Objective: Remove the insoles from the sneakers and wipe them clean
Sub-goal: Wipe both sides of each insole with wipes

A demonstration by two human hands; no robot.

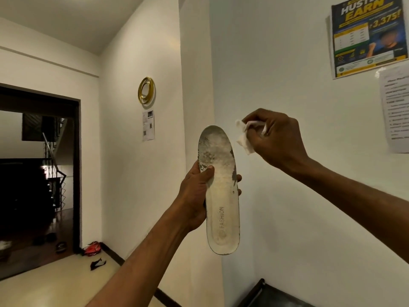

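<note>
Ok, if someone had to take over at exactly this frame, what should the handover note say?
Left hand: grips the white insole around its middle, toe end up, in front of the wall.
Right hand: fingers pinch a crumpled white tissue beside the toe end, apparently just off it.
Done: this insole is out of its sneaker.
Left: grey grime shows on the toe area, so wipe there. No second insole is in view.

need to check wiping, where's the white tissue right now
In the head view, the crumpled white tissue is pinched in the right hand, right of the toe of the worn white insole gripped by the left hand.
</note>
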